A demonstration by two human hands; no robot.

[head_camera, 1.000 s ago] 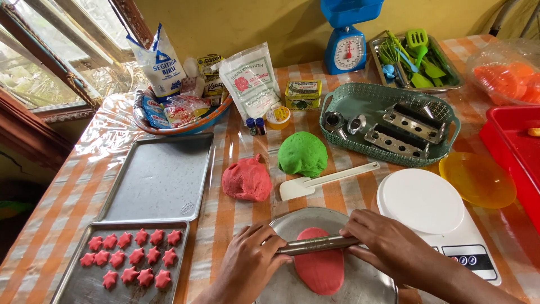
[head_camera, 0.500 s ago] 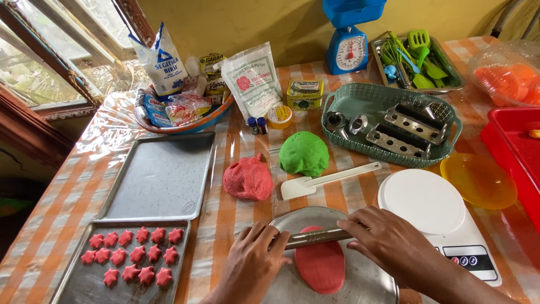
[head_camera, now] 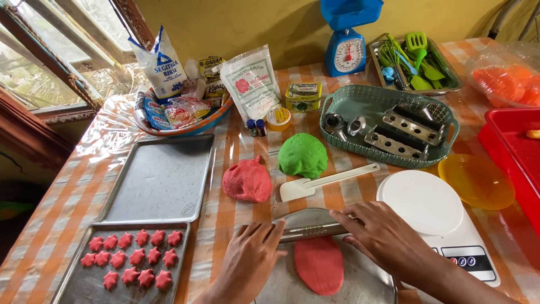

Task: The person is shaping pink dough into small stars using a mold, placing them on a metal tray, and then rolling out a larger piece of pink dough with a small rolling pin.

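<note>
My left hand (head_camera: 247,263) and my right hand (head_camera: 382,236) lie flat on the two ends of a metal rolling pin (head_camera: 312,229). The pin rests at the far edge of a flattened oval of red dough (head_camera: 319,264) on a round metal plate (head_camera: 360,281). Just beyond stand a lump of red dough (head_camera: 247,180), a ball of green dough (head_camera: 304,155) and a white spatula (head_camera: 326,181). At the near left a baking tray (head_camera: 79,284) holds several red star-shaped cut-outs (head_camera: 132,263).
An empty baking tray (head_camera: 160,177) lies at the left. A white digital scale (head_camera: 430,211) and a yellow bowl (head_camera: 475,181) sit right of the plate. Behind them are a green basket of metal parts (head_camera: 388,126), a blue kitchen scale (head_camera: 346,48), flour bags and a red bin (head_camera: 514,152).
Both hands have pushed the rolling pin away from me, from the middle of the red dough to its far edge. The dough now lies uncovered below the pin.
</note>
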